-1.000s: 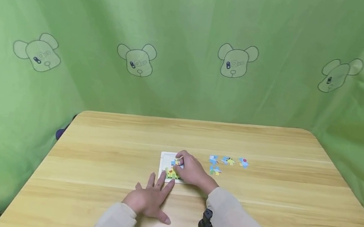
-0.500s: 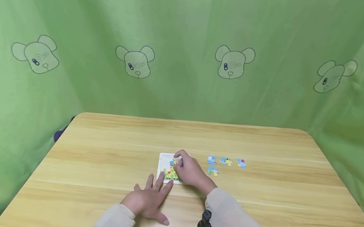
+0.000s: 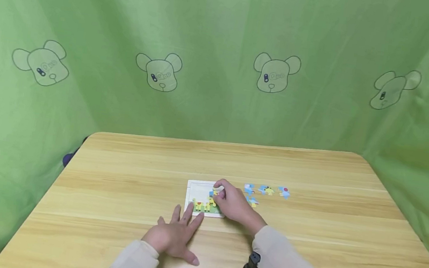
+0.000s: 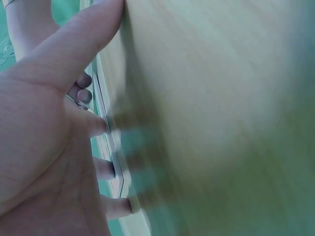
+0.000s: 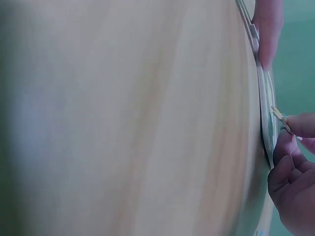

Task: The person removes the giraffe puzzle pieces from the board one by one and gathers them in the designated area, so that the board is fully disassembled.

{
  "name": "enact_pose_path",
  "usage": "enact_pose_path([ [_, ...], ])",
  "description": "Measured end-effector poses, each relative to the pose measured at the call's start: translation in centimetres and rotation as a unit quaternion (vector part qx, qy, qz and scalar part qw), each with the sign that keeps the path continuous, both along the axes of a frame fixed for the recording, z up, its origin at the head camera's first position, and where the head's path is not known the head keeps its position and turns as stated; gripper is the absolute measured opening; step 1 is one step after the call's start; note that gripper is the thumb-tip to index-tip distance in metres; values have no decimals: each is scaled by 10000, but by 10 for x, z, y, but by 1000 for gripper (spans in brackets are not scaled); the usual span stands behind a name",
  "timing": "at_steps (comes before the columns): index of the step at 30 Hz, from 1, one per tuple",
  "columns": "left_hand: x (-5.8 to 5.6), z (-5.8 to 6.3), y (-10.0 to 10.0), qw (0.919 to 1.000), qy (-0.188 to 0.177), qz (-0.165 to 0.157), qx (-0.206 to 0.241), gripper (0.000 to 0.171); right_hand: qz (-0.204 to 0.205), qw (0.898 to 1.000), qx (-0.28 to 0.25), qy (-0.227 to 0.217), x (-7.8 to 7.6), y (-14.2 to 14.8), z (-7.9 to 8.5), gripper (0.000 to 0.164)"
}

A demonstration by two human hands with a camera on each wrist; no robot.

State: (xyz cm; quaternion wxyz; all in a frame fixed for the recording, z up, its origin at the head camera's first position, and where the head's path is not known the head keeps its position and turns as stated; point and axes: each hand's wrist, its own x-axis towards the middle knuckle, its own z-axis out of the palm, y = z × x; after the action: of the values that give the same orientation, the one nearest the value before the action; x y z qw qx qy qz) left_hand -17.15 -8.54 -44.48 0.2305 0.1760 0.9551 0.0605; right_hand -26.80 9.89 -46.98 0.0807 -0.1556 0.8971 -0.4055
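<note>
A white-framed puzzle board point(image 3: 189, 190) lies on the table, its bottom row filled with pieces showing yellow animal legs on green point(image 3: 199, 206). Between thumb and fingers my right hand point(image 3: 235, 204) pinches a blue-and-yellow puzzle piece point(image 3: 212, 195) over the board's right part. In the right wrist view that puzzle piece point(image 5: 278, 114) is tilted, one end close to the board. My left hand point(image 3: 173, 236) is spread, its fingertips at the board's near edge. The left wrist view shows the left hand's palm point(image 4: 44, 147) with straight fingers reaching the board's rim.
Several loose puzzle pieces point(image 3: 268, 190) lie on the wooden table point(image 3: 131, 168) to the right of the board, one point(image 3: 253, 202) close to my right hand. A green curtain point(image 3: 210, 106) with bear-face outlines hangs behind the table. A black wrist camera point(image 3: 251, 267) sits under the right sleeve.
My right hand has shifted to the right across the board, carrying the pinched puzzle piece with it. More of the board's inside shows on the left. The left hand stays in place.
</note>
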Motion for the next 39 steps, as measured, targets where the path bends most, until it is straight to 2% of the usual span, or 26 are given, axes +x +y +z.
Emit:
enact_pose_path([
  [9,0,0,0,10000,-31,29,45,113,-197,9995,-85,237,3,33,5,32],
  [28,-1,0,-1,9998,-71,80,167,115,-739,9967,-310,114,15,105,9,36],
  [34,1,-1,-2,9996,-63,103,274,116,-889,9959,-23,163,16,120,5,32],
  [39,0,-1,-3,9995,-79,116,292,115,-1086,9937,267,16,13,128,0,32],
])
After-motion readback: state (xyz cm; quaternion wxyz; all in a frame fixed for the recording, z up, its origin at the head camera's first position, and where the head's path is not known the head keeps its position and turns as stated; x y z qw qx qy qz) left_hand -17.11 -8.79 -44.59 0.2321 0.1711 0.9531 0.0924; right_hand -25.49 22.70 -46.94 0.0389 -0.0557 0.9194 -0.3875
